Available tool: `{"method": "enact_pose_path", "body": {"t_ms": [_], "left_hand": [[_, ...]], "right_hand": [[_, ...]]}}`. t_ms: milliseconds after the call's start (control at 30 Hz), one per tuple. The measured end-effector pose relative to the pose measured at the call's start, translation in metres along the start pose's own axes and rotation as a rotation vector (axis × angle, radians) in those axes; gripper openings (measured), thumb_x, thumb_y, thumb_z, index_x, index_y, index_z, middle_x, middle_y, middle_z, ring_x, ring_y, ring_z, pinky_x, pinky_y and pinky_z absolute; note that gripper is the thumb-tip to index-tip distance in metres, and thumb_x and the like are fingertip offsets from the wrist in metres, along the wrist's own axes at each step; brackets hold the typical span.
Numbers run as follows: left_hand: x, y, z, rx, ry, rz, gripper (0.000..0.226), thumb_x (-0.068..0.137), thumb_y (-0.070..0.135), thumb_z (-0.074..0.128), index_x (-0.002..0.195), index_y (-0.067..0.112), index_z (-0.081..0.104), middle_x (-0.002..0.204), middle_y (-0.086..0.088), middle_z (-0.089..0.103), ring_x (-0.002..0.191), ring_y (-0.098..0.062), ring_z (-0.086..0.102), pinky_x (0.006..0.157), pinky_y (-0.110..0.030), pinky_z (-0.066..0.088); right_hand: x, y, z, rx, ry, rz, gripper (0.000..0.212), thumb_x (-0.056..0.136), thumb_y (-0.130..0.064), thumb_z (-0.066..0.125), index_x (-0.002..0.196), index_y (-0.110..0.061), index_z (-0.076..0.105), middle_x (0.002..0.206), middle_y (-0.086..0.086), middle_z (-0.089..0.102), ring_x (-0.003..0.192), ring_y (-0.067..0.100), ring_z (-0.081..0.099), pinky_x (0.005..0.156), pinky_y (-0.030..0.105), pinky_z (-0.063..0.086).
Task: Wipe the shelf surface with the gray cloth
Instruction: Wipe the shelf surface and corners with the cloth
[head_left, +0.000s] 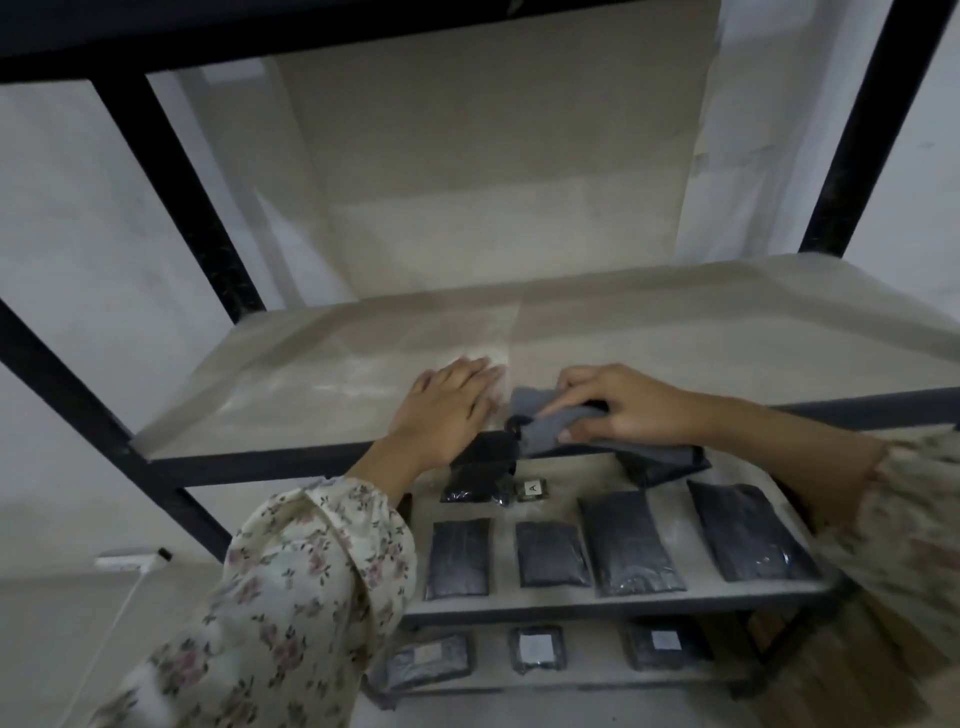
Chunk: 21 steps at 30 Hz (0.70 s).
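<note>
The shelf surface (322, 384) is a pale beige board in a black metal rack, at the middle of the view. A gray cloth (545, 431) lies bunched at the shelf's front edge, partly hanging over it. My right hand (618, 405) grips the cloth, fingers curled around its folds. My left hand (449, 405) rests flat on the shelf just left of the cloth, fingers spread, holding nothing. A whitish dusty patch (498, 358) shows beyond my left fingertips.
Black rack posts (182, 197) (872, 130) stand at the left and right. A lower shelf (623, 597) holds several dark packets, and another below it holds three more. A white power strip (130, 561) with a cable lies on the floor at left.
</note>
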<state>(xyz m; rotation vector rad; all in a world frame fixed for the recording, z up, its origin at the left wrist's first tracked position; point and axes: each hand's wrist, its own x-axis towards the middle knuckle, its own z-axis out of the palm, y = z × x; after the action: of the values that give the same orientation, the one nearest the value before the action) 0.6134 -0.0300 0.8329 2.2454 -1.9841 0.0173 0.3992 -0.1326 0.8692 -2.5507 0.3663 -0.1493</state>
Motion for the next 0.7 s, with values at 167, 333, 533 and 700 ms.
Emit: {"method": "enact_pose_path", "body": {"t_ms": [167, 333, 533, 700], "left_hand": [[0.020, -0.009, -0.008, -0.051, -0.072, 0.017, 0.053, 0.097, 0.048, 0.023, 0.147, 0.031, 0.017, 0.157, 0.009, 0.016, 0.145, -0.013, 0.011, 0.119, -0.041, 0.009], [0.054, -0.022, -0.006, -0.082, -0.036, -0.032, 0.052, 0.096, 0.050, 0.026, 0.146, 0.033, 0.022, 0.156, 0.011, 0.020, 0.144, -0.011, 0.015, 0.116, -0.037, 0.010], [0.060, -0.028, 0.003, -0.081, -0.015, -0.040, 0.053, 0.096, 0.051, 0.026, 0.146, 0.036, 0.019, 0.156, 0.014, 0.017, 0.144, -0.008, 0.012, 0.118, -0.033, 0.009], [0.060, -0.033, 0.005, -0.117, 0.000, -0.012, 0.054, 0.094, 0.054, 0.027, 0.145, 0.036, 0.023, 0.154, 0.013, 0.022, 0.142, -0.010, 0.018, 0.118, -0.034, 0.013]], "right_hand": [[0.036, 0.013, -0.049, 0.231, 0.206, 0.098, 0.022, 0.090, -0.025, 0.059, 0.111, -0.027, 0.063, 0.109, -0.012, 0.062, 0.099, 0.001, 0.058, 0.077, 0.012, 0.040], [0.120, 0.075, -0.078, -0.100, 0.360, 0.341, 0.039, 0.093, -0.036, 0.052, 0.127, -0.018, 0.055, 0.115, 0.013, 0.063, 0.094, 0.028, 0.058, 0.075, 0.028, 0.040], [0.175, 0.119, -0.072, -0.337, 0.395, 0.499, 0.030, 0.088, -0.035, 0.052, 0.111, -0.020, 0.064, 0.106, 0.010, 0.064, 0.090, 0.030, 0.061, 0.071, 0.030, 0.046], [0.177, 0.116, -0.071, -0.262, 0.322, 0.396, 0.028, 0.088, -0.035, 0.056, 0.110, -0.020, 0.065, 0.111, 0.009, 0.062, 0.097, 0.029, 0.059, 0.073, 0.030, 0.041]]}}
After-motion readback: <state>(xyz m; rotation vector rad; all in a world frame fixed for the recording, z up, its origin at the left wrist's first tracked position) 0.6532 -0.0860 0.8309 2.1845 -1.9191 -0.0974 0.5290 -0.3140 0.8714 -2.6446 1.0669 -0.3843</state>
